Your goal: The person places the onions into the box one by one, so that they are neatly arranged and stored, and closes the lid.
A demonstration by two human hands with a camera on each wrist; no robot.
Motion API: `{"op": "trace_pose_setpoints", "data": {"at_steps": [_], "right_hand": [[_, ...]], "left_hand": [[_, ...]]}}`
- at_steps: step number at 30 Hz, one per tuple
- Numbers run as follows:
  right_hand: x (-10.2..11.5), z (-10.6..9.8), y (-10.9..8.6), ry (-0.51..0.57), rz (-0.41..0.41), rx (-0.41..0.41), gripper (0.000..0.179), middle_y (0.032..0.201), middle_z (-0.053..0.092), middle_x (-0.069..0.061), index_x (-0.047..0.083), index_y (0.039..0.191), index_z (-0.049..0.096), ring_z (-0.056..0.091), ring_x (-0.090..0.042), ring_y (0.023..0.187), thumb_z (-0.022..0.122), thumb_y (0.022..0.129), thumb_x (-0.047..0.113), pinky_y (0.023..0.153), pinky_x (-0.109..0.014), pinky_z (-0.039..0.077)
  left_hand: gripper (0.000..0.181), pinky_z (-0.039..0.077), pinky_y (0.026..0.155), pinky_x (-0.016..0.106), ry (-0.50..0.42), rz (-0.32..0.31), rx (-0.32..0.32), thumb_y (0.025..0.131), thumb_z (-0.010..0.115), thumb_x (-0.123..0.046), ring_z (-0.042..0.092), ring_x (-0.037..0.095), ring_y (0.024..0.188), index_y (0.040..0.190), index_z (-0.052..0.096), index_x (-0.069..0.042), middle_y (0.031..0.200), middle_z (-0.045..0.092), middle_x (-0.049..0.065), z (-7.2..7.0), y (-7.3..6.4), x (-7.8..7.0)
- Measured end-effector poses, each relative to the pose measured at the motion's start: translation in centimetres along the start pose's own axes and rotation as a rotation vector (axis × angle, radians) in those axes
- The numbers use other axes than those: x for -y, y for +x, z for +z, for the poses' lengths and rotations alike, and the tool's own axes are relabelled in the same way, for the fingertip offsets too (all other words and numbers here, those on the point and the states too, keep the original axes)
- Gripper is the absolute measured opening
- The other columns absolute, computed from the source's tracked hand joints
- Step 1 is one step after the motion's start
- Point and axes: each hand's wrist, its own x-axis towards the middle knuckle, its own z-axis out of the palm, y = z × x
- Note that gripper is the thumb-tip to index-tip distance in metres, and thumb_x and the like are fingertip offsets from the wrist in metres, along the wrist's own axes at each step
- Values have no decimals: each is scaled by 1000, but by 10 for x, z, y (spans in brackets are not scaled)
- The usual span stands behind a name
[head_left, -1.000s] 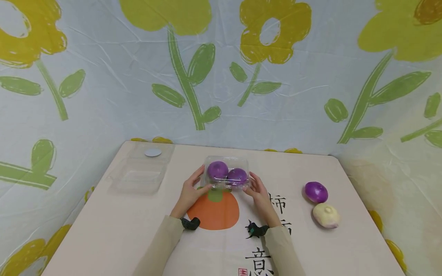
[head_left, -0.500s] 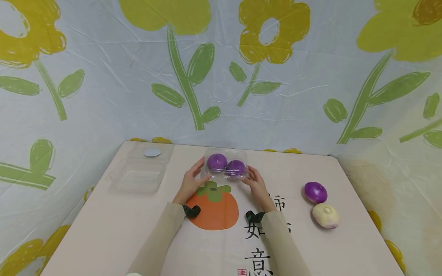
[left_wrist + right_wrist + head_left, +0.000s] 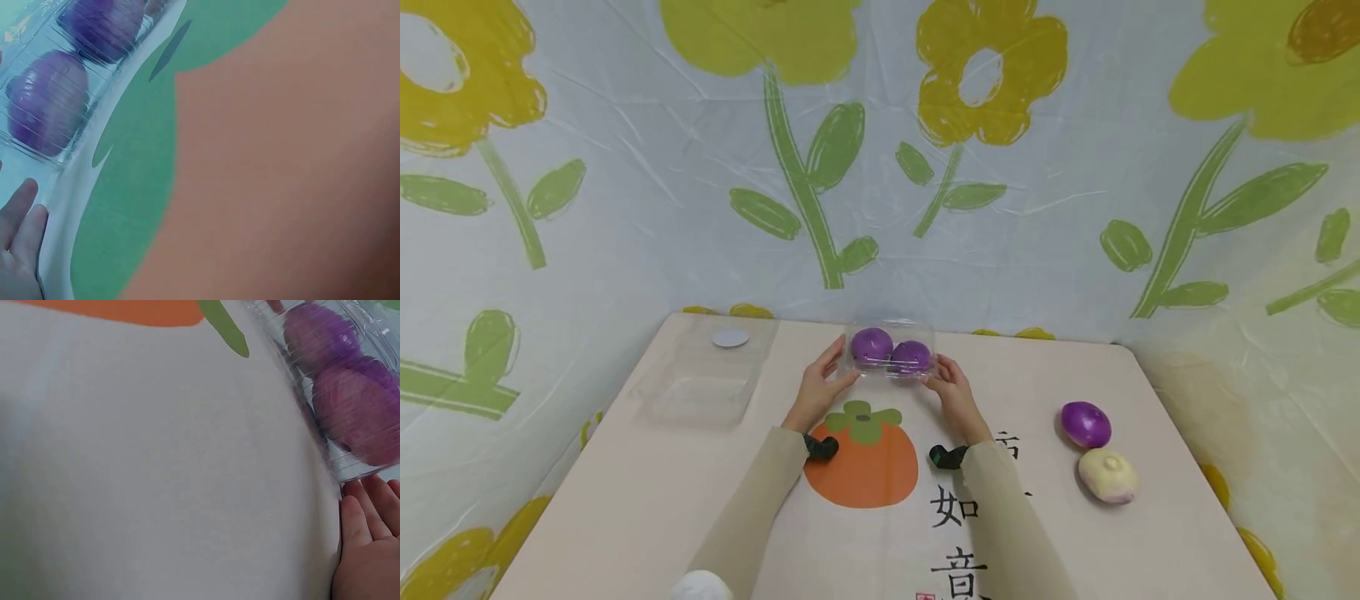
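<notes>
In the head view a clear plastic clamshell box (image 3: pixel 891 325) lies on the far middle of the table, its lid down over two glossy purple bulb-shaped vegetables, left (image 3: pixel 872 345) and right (image 3: pixel 911 357). My left hand (image 3: pixel 817 390) is at its near left corner and my right hand (image 3: pixel 957 395) at the near right corner. Straight fingers (image 3: pixel 25 234) show beside the box in the left wrist view. On the other side, fairly straight fingers (image 3: pixel 359 519) reach the box's corner in the right wrist view. Parts of both hands are hidden there.
A second clear box (image 3: pixel 700 383) stands with its lid up at the back left, a white round label (image 3: pixel 731 337) on the lid. At the right lie a purple vegetable (image 3: pixel 1086 424) and a cream one (image 3: pixel 1108 476). A flowered cloth (image 3: pixel 880 208) hangs behind the table.
The box with the two purple vegetables has moved away from me, toward the table's far edge. Both hands have gone forward with it, uncovering the printed persimmon's leaves.
</notes>
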Motion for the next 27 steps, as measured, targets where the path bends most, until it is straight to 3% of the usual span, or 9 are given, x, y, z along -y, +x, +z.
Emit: {"op": "trace_pose_setpoints", "data": {"at_steps": [1, 7, 9, 13, 21, 27], "right_hand": [[0, 0, 2, 11, 4, -4, 63, 152, 41, -18, 2, 149, 32, 46, -30, 132, 58, 92, 1, 116, -42, 30], [1, 1, 10, 35, 21, -8, 62, 153, 39, -19, 0, 149, 32, 41, -28, 138, 58, 93, 2, 118, -41, 26], [2, 1, 13, 46, 25, -12, 61, 152, 39, -21, -2, 149, 32, 39, -29, 139, 57, 94, 3, 118, -41, 26], [1, 1, 18, 65, 23, -27, 56, 149, 42, -23, -4, 147, 35, 40, -28, 137, 56, 95, 4, 117, -40, 28], [0, 3, 19, 146, 10, -59, 53, 146, 44, -26, -7, 144, 38, 43, -27, 133, 57, 95, 1, 116, -38, 31], [2, 6, 16, 170, -3, -74, 53, 146, 43, -26, -9, 144, 36, 44, -26, 131, 55, 96, 1, 116, -37, 31]], "left_hand": [[77, 30, 117, 39, 13, -3, 5, 89, 77, -21, 33, 20, 144, 154, 37, -14, 159, 34, -2, 0, 0, -5], [76, 32, 115, 40, 86, -4, -10, 89, 76, -20, 38, 25, 142, 154, 37, -15, 158, 36, 3, -2, 8, -1], [77, 32, 115, 40, 100, 0, -12, 90, 75, -26, 39, 24, 141, 155, 36, -19, 158, 35, 1, -3, 11, 7], [79, 31, 116, 38, 149, -18, 19, 93, 70, -36, 35, 21, 143, 158, 28, -23, 161, 29, -5, -3, 14, 8], [78, 29, 117, 39, 245, -43, 54, 98, 61, -43, 27, 21, 147, 160, 19, -21, 163, 22, -2, -2, 13, -2], [76, 28, 117, 39, 242, -54, 43, 98, 59, -45, 28, 21, 146, 160, 20, -25, 163, 22, -3, 0, 11, -5]]}}
